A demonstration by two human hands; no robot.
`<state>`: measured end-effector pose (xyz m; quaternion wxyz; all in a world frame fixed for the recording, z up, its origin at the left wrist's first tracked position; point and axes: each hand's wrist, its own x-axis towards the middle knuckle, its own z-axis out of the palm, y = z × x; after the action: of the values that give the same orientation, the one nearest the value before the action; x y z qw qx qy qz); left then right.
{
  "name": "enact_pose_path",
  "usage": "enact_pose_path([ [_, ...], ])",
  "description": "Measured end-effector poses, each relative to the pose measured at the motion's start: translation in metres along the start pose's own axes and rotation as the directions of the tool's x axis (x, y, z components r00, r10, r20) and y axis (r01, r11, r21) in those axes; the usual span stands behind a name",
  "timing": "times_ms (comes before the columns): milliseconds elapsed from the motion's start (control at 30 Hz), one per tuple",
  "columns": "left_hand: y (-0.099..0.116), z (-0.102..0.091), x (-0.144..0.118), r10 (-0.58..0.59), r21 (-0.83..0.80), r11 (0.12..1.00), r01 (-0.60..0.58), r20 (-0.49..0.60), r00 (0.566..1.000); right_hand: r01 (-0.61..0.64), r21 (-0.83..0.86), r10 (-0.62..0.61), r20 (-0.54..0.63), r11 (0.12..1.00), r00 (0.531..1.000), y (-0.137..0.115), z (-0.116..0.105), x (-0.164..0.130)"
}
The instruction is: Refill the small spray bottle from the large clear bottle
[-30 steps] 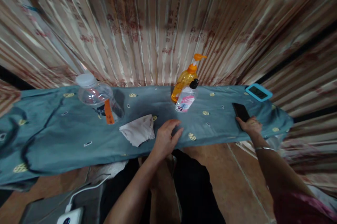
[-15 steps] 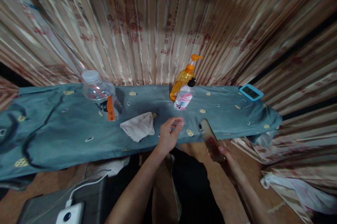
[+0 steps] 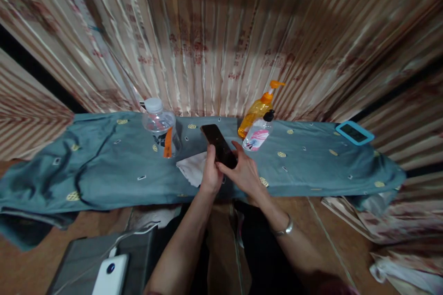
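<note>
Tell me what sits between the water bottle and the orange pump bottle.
The head view shows the phone, held by both hands, between the water bottle and the orange pump bottle.

Water bottle (image 3: 159, 125) and pump bottles (image 3: 258, 117) flank the centre — far cloth (image 3: 311, 161) ends open.

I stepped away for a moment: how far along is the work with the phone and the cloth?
Done: the phone is off the table, held by both the left hand and the right hand. In hand: it is held above the white cloth. Left: the cloth lies untouched on the blue cover; both pump bottles stand unused.
</note>
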<state>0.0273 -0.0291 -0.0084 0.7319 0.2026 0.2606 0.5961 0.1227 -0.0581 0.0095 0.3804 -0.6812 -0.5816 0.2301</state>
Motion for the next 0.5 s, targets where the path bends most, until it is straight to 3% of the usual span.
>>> enact_pose_path([
  [67, 0.016, -0.004, 0.001, 0.020, -0.021, 1.000, -0.021, -0.048, 0.999, 0.037, 0.070, -0.039, 0.028, 0.997, 0.999, -0.009, 0.008, 0.002],
  [133, 0.030, -0.009, 0.002, 0.025, -0.025, 0.999, -0.027, -0.084, 0.996, 0.018, 0.271, -0.028, 0.032, 0.962, 0.999, -0.012, 0.013, 0.002],
  [267, 0.046, -0.016, 0.000, 0.008, -0.011, 1.000, -0.010, -0.121, 0.993, -0.144, 0.617, 0.120, 0.081, 0.773, 0.989, -0.004, 0.014, 0.001],
  [367, 0.045, -0.018, -0.003, 0.012, 0.022, 1.000, -0.008, -0.158, 0.987, -0.295, 0.684, 0.156, 0.260, 0.667, 0.953, 0.007, 0.015, -0.006],
  [500, 0.035, -0.020, -0.007, -0.015, 0.147, 0.988, 0.036, -0.139, 0.990, -0.477, 0.744, 0.055, 0.514, 0.468, 0.856, 0.012, 0.021, -0.016],
])
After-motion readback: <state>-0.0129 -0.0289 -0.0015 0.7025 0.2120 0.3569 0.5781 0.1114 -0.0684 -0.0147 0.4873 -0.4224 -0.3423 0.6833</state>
